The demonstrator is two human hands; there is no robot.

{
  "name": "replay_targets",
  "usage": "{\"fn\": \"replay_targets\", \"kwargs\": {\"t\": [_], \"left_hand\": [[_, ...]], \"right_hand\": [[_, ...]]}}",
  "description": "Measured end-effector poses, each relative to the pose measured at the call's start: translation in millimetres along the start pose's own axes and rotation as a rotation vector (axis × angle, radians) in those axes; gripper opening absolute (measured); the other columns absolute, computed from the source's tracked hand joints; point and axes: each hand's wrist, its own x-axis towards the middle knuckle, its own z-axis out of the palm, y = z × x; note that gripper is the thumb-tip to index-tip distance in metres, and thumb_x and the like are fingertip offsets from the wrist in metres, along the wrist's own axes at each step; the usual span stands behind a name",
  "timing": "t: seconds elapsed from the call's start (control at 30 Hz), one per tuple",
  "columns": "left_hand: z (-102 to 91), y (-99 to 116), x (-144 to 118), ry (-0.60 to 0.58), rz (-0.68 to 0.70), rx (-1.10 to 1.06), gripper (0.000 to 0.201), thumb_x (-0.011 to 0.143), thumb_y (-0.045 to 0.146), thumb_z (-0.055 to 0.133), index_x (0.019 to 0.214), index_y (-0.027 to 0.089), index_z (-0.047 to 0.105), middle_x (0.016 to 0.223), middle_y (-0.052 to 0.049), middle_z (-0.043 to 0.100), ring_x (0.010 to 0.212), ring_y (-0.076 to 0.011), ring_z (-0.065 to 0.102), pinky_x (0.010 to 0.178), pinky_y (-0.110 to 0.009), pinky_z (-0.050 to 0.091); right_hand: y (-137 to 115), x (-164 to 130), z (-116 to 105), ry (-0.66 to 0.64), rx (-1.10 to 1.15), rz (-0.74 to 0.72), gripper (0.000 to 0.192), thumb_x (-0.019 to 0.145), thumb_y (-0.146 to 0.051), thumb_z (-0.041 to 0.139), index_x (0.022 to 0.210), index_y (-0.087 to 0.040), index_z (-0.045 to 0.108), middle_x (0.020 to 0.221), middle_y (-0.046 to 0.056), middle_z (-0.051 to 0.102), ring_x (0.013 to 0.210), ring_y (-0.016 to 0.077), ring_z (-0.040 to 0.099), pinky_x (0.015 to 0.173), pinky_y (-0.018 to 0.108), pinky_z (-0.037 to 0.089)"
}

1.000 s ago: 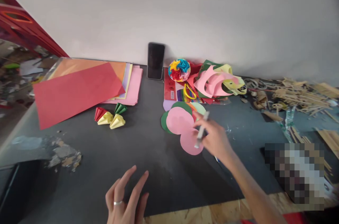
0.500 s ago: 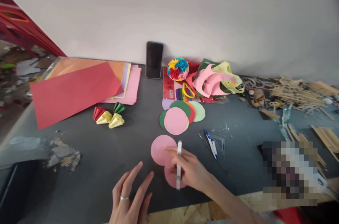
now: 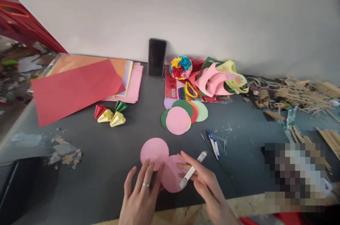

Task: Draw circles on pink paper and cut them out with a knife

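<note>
Two pink paper circles lie side by side near the front of the dark table: one to the left, the other to the right. My left hand, with a ring on one finger, rests its fingertips on the near edge of the left circle. My right hand holds a white pen-like tool between its fingers and touches the right circle.
A stack of coloured paper circles lies further back. Coloured sheets sit at the left, folded paper cones nearby. A phone leans on the wall beside a paper ball and cut scraps. Blue pens and wooden sticks lie right.
My right hand has drawn the two pink circles from beside the stack toward the table's front edge. My left hand has moved forward onto the left circle.
</note>
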Motion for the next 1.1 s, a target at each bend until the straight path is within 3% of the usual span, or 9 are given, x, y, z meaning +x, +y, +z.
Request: {"fn": "replay_targets", "kwargs": {"t": [0.1, 0.2, 0.23, 0.37, 0.5, 0.7, 0.93, 1.0, 1.1], "left_hand": [[-10.1, -7, 0, 0.002, -0.013, 0.001, 0.052, 0.093, 0.021, 0.064, 0.144, 0.031, 0.058, 0.119, -0.008, 0.075, 0.118, -0.0254, 0.07, 0.109, -0.046, 0.048], [-13.5, -18, 5, 0.02, -0.036, 0.032, 0.068, 0.09, 0.018, 0.068, 0.154, 0.024, 0.045, 0.134, -0.016, 0.068, 0.125, -0.0309, 0.066, 0.1, -0.045, 0.057], [-12.7, -22, 6, 0.013, -0.059, 0.062, 0.073, 0.09, 0.019, 0.068, 0.157, 0.022, 0.039, 0.142, -0.018, 0.064, 0.131, -0.0329, 0.062, 0.102, -0.046, 0.057], [-7.6, -32, 8, -0.005, -0.138, 0.109, 0.077, 0.093, 0.024, 0.067, 0.161, 0.021, 0.029, 0.146, -0.014, 0.063, 0.135, -0.0304, 0.059, 0.11, -0.047, 0.052], [-9.3, -40, 1, -0.06, -0.182, 0.038, 0.074, 0.096, 0.026, 0.062, 0.161, 0.025, 0.028, 0.137, -0.011, 0.068, 0.124, -0.0251, 0.064, 0.103, -0.039, 0.052], [-18.6, -55, -2, -0.217, -0.265, 0.162, 0.072, 0.098, 0.028, 0.058, 0.16, 0.042, 0.025, 0.133, -0.006, 0.069, 0.108, -0.0224, 0.07, 0.082, -0.04, 0.045], [-24.9, -58, 9, -0.368, -0.307, 0.238, 0.051, 0.097, 0.029, 0.058, 0.146, 0.04, 0.053, 0.128, -0.008, 0.071, 0.113, -0.0277, 0.064, 0.08, -0.045, 0.039], [-24.7, -59, 7, -0.33, -0.284, 0.236, 0.047, 0.096, 0.031, 0.059, 0.142, 0.041, 0.058, 0.135, -0.008, 0.069, 0.118, -0.0289, 0.062, 0.08, -0.045, 0.039], [-23.7, -61, 1, -0.281, -0.262, 0.199, 0.047, 0.096, 0.031, 0.059, 0.142, 0.042, 0.056, 0.147, -0.007, 0.063, 0.129, -0.0286, 0.058, 0.082, -0.044, 0.04]], "right_hand": [[0, -6, 12, -0.078, 0.407, 0.22, 0.054, 0.104, -0.038, 0.032, 0.157, -0.051, 0.032, 0.116, 0.002, 0.08, 0.063, 0.0222, 0.077, 0.055, 0.03, 0.066], [3, -9, 28, -0.009, 0.639, 0.264, 0.069, 0.103, -0.05, 0.036, 0.163, -0.048, 0.001, 0.105, 0.003, 0.081, 0.047, 0.0195, 0.07, 0.039, 0.027, 0.058], [6, -11, 32, 0.007, 0.672, 0.269, 0.073, 0.102, -0.051, 0.041, 0.164, -0.046, 0.002, 0.103, 0.003, 0.082, 0.047, 0.0193, 0.07, 0.039, 0.026, 0.059], [23, -19, 41, -0.028, 0.674, 0.291, 0.041, 0.091, -0.048, 0.067, 0.132, -0.042, 0.065, 0.098, 0.003, 0.082, 0.066, 0.0252, 0.078, 0.058, 0.033, 0.068], [35, -27, 41, 0.024, 0.653, 0.293, 0.035, 0.088, -0.037, 0.071, 0.123, -0.042, 0.073, 0.108, 0.004, 0.081, 0.094, 0.0329, 0.08, 0.078, 0.041, 0.07], [17, -18, 28, 0.024, 0.419, 0.158, 0.047, 0.096, -0.028, 0.056, 0.137, -0.048, 0.063, 0.117, 0.001, 0.078, 0.102, 0.0283, 0.078, 0.083, 0.039, 0.07], [25, -16, 35, 0.212, -0.307, 0.106, 0.062, 0.1, -0.028, 0.049, 0.155, -0.054, 0.036, 0.138, 0.002, 0.069, 0.118, 0.0335, 0.071, 0.095, 0.042, 0.067], [32, -15, 33, 0.227, -0.428, 0.113, 0.067, 0.099, -0.034, 0.057, 0.157, -0.053, 0.032, 0.15, 0.003, 0.06, 0.128, 0.0366, 0.065, 0.103, 0.046, 0.063], [43, -11, 22, 0.285, -0.551, 0.181, 0.078, 0.096, -0.042, 0.064, 0.163, -0.045, 0.024, 0.17, 0.004, 0.031, 0.147, 0.0481, 0.041, 0.115, 0.07, 0.049]]}}
